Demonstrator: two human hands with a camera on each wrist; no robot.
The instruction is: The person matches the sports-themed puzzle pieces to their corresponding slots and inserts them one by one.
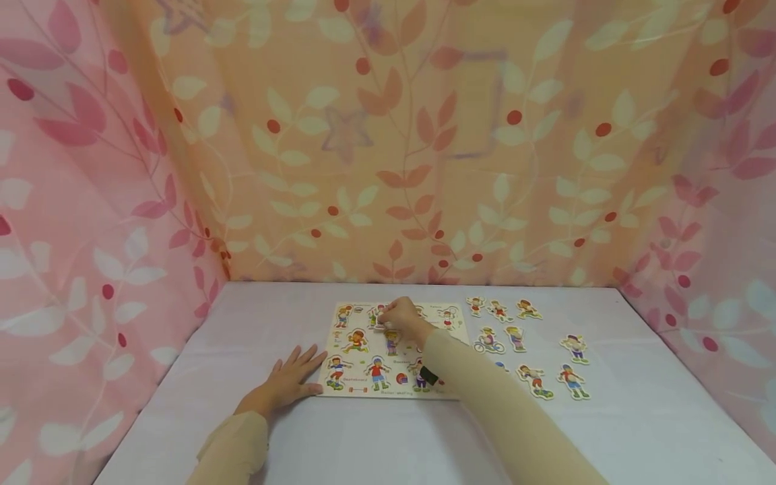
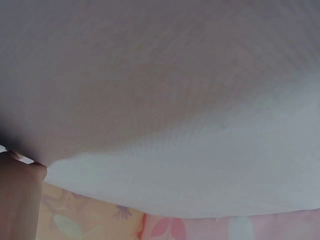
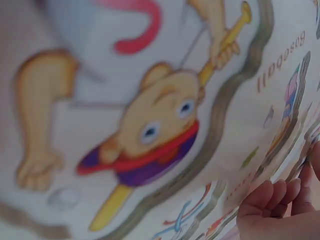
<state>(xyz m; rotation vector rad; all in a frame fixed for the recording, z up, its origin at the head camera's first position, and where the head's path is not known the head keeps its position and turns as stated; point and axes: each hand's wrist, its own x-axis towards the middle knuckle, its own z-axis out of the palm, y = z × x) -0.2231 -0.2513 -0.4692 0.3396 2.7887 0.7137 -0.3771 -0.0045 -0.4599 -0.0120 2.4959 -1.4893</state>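
A wooden puzzle board (image 1: 388, 395) with printed sports figures lies on the table. My left hand (image 1: 291, 380) rests flat with spread fingers at its left edge; in the left wrist view only part of that hand (image 2: 20, 195) shows. Over the top row of the board, my right hand (image 1: 403, 318) pinches a small figure puzzle piece (image 1: 380, 315), partly hidden by the fingers. Close up in the right wrist view are the board's baseball figure (image 3: 160, 135) and the curled fingers of my right hand (image 3: 280, 205).
Several loose figure pieces lie right of the board, among them a cyclist piece (image 1: 488, 341), a skateboarder piece (image 1: 535, 382) and a baseball piece (image 1: 574, 349). The white-covered table (image 1: 376, 444) is enclosed by a patterned curtain (image 1: 388, 148) at the back and sides.
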